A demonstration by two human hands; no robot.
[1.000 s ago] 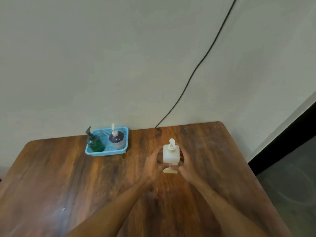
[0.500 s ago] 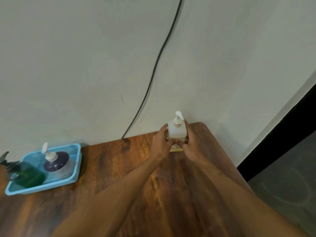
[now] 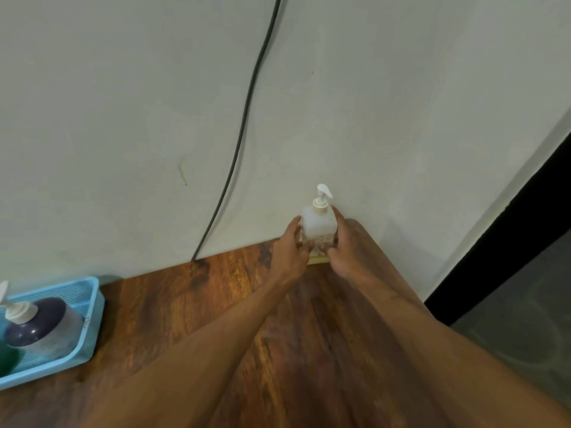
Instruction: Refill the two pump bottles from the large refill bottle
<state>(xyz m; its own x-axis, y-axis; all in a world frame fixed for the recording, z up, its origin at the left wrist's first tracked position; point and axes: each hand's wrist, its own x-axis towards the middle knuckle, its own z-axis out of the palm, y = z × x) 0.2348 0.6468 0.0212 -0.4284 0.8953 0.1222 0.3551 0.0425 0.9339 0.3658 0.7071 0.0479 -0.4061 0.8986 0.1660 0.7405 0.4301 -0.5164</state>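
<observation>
1. White pump bottle [image 3: 318, 222]: upright, at far right corner of wooden table [image 3: 216, 304], close to wall [image 3: 123, 118]; nozzle points right
2. L hand [image 3: 289, 251]: wrapped on bottle's left side, fingers [image 3: 295, 225] pressed to its wall
3. R hand [image 3: 347, 248]: clasps bottle's right side, fingertips up near shoulder of bottle; both hands grip it between them
4. Pale yellow base [image 3: 318, 259] shows under bottle, betw. the two wrists; what it is, cannot tell
5. Blue tray [image 3: 89, 319]: well left of L hand, at frame edge; holds dark purple pump bottle [image 3: 40, 325] w/ white pump, and a green bottle [image 3: 6, 359], mostly cut off
6. Black cable [image 3: 244, 125]: runs down wall, left of L hand, to table's back edge
</observation>
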